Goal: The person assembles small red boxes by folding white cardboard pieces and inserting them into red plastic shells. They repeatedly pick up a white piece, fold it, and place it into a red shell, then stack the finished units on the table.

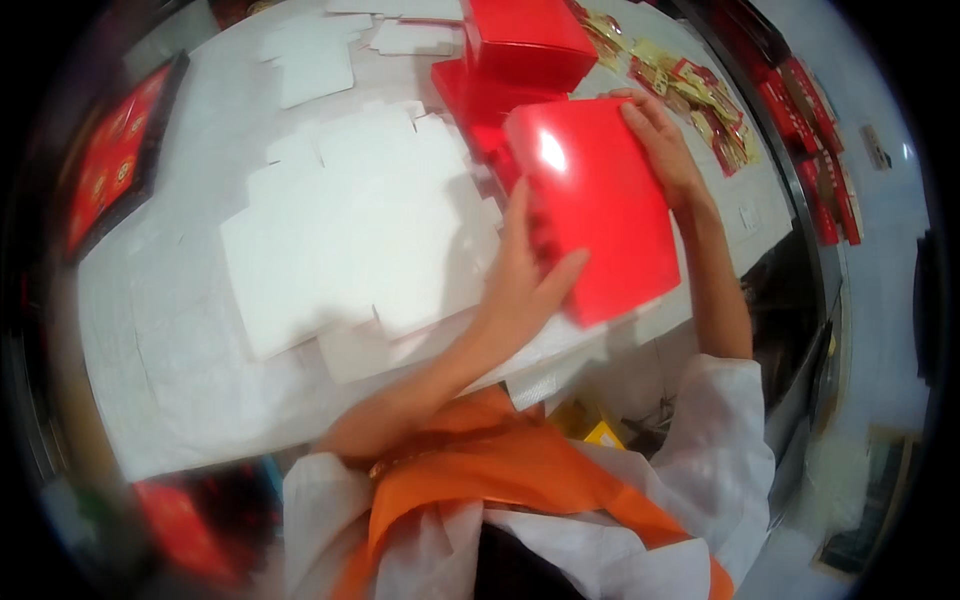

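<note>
A glossy red box (605,225) lay between a person's two bare hands, near the front edge of a white-covered table (155,370). The left hand (530,275) grasped its left side, thumb against the broad face and fingers, partly blurred, along the edge; the right hand (660,145) gripped the upper right corner, fingers curled over the rim. Just left of the left fingers, a large flat white card sheet (350,225) with notched edges took up much of the surface, and farther left stretched a bare strip of table. Just beyond the fingertips, a red box stack (530,45) crowded the far side. Bare surface also opened right of the right wrist, running to the table's right-hand edge; the near edge passed just below the box. Beyond the right fingers lay scattered gold-and-red packets (690,100), their print too blurred to read. Well right of the hands, red cartons (820,150) carried pale lettering, also unclear, and far left stood a dark-rimmed red panel (115,150) with gold round designs.
</note>
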{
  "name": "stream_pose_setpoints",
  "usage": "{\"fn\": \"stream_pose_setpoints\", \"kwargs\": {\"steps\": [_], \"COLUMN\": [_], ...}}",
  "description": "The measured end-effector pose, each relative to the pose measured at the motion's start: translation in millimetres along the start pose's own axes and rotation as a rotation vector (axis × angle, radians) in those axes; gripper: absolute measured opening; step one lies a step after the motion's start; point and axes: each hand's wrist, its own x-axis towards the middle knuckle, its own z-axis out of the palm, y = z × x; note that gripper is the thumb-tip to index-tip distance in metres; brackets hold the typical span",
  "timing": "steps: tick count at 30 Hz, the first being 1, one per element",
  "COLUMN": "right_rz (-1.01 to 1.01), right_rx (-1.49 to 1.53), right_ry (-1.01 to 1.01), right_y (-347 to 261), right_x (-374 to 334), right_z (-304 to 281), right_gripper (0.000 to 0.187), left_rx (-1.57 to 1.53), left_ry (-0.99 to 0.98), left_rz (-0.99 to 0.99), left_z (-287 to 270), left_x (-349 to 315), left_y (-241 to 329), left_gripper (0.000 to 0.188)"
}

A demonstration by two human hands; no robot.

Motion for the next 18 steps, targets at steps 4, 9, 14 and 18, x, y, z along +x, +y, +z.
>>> {"fn": "stream_pose_setpoints", "kwargs": {"steps": [4,9,14,18], "right_rz": [0.117,0.071,-0.409,-0.564], "right_rx": [-0.297,-0.514,-0.858,-0.694], "right_ry": [-0.034,-0.022,0.195,-0.079], "right_y": [36.5,75.7,17.5,41.5], "right_x": [43.1,37.4,-30.2,-89.1], "right_z": [-37.0,-55.7,-0.2,99.7], "right_gripper": [0.038,0.046,0.038,0.038], "left_rx": [0.439,0.580,1.081,1.608], "left_ry": [0.138,0.037,0.334,0.865], "left_rz": [0.082,0.015,0.251,0.116], "left_z": [6.7,-22.0,-125.3,-249.0], "left_x": [41.8,4.1,-53.6,-95.1], "left_y": [-52.7,-45.8,21.1,46.7], "left_gripper": [0.070,0.060,0.050,0.049]}}
